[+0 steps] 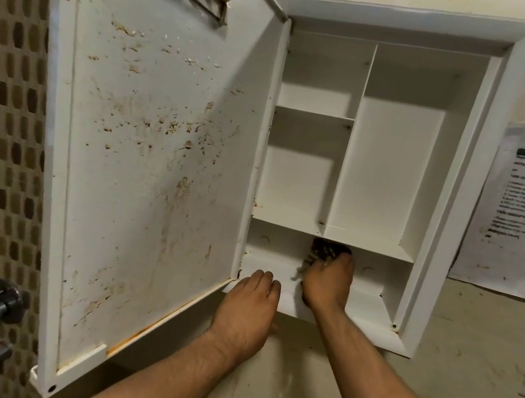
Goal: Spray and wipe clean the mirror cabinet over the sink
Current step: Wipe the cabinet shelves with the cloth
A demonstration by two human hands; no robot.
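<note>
Your R hand (327, 281) bunches the cloth (323, 252) in curled fingers inside the cabinet (503, 100) bottom bay at 6 o'clock, while L hand (247, 311), fingers flat together, rests on the lip (370, 305), prob. to brace you.

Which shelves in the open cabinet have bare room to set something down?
Bare: the tall right bay, between divider and right wall, and both left shelves. Crowded: the bottom shelf, where the right hand grips the cloth mid-span and the left hand rests on the front lip.
</note>
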